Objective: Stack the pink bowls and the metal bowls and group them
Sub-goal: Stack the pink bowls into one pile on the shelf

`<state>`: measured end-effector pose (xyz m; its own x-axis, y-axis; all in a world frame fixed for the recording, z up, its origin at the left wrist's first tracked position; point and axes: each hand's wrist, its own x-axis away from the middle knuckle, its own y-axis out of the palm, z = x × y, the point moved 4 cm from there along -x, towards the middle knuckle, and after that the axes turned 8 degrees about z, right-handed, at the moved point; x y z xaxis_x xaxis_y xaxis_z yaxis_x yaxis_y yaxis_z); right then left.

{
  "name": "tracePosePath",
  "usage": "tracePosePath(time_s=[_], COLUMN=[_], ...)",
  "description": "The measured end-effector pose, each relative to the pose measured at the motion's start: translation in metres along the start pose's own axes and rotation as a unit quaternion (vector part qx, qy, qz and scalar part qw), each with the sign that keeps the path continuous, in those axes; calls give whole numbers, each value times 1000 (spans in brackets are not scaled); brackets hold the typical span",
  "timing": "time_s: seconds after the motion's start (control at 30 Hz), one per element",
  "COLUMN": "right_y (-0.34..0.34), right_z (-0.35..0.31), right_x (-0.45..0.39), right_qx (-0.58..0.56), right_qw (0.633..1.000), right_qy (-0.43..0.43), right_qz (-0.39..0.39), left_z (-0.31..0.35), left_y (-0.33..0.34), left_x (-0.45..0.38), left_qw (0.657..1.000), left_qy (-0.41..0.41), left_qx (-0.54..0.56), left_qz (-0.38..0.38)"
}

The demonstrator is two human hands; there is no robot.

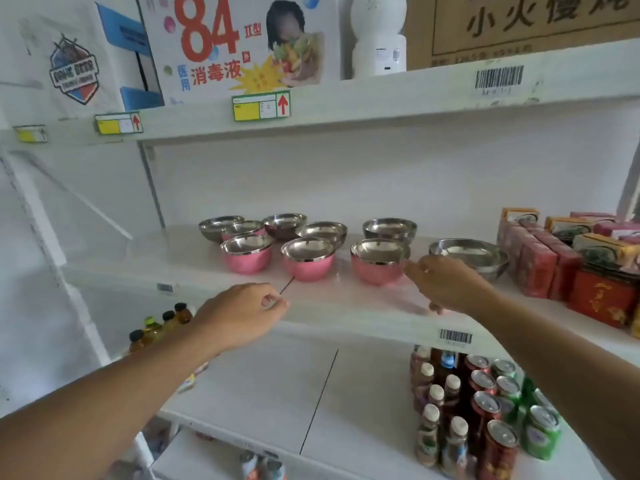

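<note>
White shelf (207,268), right hand (446,282) reaching beside pink bowl (378,263), left hand (242,315) curled

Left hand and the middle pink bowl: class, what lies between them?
Only bare white shelf lies between the left hand and the middle pink bowl, as the head view shows.

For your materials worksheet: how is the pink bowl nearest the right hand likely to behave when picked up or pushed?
The pink bowl looks rigid, given its shiny metal lining. Its glossy, rounded side is probably slippery, so it may slide rather than tip on the smooth shelf. It is probably light for its size.
</note>
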<state>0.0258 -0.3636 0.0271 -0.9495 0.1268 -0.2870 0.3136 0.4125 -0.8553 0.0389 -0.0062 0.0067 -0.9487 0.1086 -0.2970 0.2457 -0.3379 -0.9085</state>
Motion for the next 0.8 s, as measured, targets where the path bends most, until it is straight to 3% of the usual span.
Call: tracePosePath(time_s=[0.3,0.53,0.63,0.8], right_y=[27,39,38,28], right_z=[14,5,-1,-3], right_x=[-55,-74,-72,-58], right_qx=[-169,-171,-188,-210], right_qw=[970,945,938,934], right_qy=[176,278,290,286], right_qz=[15,25,24,37], left_z=[-3,-23,-27,-18], left_y=[6,14,12,31], left_x=[-61,-97,-111,-127], left_qw=[999,998,990,982], left_qy=[1,0,-40,-89], left_qx=[33,61,137,160], left_qz=[16,20,17,-48])
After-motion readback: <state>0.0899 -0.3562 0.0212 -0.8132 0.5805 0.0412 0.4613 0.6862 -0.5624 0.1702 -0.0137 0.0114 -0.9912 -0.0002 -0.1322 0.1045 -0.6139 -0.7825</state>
